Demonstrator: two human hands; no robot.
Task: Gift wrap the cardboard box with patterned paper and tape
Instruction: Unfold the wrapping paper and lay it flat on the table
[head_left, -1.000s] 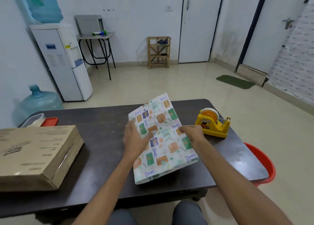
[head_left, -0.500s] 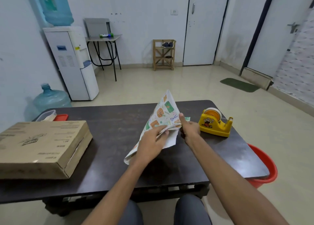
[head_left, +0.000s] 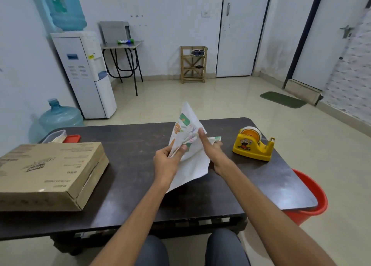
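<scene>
Head view. Dark surface [head_left: 130, 185] straight ahead. Cardboard box [head_left: 50, 171] lies flat and bare at 9 o'clock, well apart from the hands. Red bucket [head_left: 309, 203] sits on the floor at 4 o'clock, just beside the surface's right corner. Mid-surface, the patterned paper [head_left: 192, 163] is held up, folded, mostly white back showing, top corner pointing to 12 o'clock. Left hand [head_left: 166, 161] pinches a bunched fold. Right hand [head_left: 212, 153] grips the right edge, thumb against the sheet. Yellow tape dispenser [head_left: 253, 147] stands at 3 o'clock, near the right hand, apart. Clear tub with red lid [head_left: 62, 137] at 10 o'clock behind the box. Water dispenser [head_left: 86, 75] farther off at 11.
</scene>
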